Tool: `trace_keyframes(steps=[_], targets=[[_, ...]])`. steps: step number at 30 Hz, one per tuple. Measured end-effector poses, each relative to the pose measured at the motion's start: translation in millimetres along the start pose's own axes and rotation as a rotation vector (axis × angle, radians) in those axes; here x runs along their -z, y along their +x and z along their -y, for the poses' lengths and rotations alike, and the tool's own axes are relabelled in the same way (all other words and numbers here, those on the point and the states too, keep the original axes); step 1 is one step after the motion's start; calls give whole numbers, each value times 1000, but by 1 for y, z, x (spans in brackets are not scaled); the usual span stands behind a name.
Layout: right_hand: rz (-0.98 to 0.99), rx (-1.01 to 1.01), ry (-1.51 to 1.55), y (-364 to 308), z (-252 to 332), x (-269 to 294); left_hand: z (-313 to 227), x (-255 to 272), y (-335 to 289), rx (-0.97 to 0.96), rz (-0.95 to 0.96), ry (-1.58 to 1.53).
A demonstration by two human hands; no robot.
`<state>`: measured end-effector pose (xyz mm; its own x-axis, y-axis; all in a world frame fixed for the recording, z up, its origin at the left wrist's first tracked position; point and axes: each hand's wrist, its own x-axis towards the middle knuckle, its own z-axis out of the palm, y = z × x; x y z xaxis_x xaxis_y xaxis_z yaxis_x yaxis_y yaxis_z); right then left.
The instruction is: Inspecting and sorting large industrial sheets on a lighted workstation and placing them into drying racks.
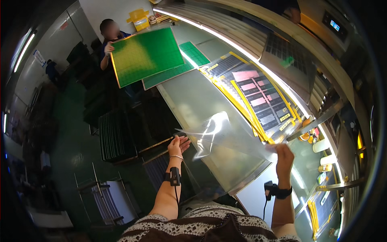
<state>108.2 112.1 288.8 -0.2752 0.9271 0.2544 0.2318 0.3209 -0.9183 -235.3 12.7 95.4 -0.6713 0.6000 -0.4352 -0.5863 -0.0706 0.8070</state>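
A clear, glossy plastic sheet (238, 139) hangs curved in front of me above the near part of the bench. Its near right edge is pinched between the fingers and thumb of my right hand (284, 156). My left hand (178, 145) is raised, its fingers stretched out, beside the sheet's left end. Whether the left fingers touch the film is hard to tell. A dark strap with a small box sits on each wrist.
A glass-topped bench (193, 99) runs ahead, with yellow-edged dark film sheets (262, 97) on it. A co-worker (109, 36) at the far left holds a green framed panel (147, 54). Another green panel (193, 55) lies behind. Jars (321, 146) stand right; racks (117, 135) stand left.
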Motion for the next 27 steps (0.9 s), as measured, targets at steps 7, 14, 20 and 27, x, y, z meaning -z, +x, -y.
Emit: trace_keyframes(steps=[7, 14, 20, 27], targets=[[1072, -9, -315, -49, -16, 20, -4, -11, -47, -168, -61, -17], [668, 282, -254, -30, 0, -124, 2, -42, -103, -169, 105, -7], [442, 255, -221, -42, 15, -181, 9, -41, -125, -449, 157, 75], [328, 92, -144, -22, -10, -162, -5, -48, -133, -256, 193, -55]])
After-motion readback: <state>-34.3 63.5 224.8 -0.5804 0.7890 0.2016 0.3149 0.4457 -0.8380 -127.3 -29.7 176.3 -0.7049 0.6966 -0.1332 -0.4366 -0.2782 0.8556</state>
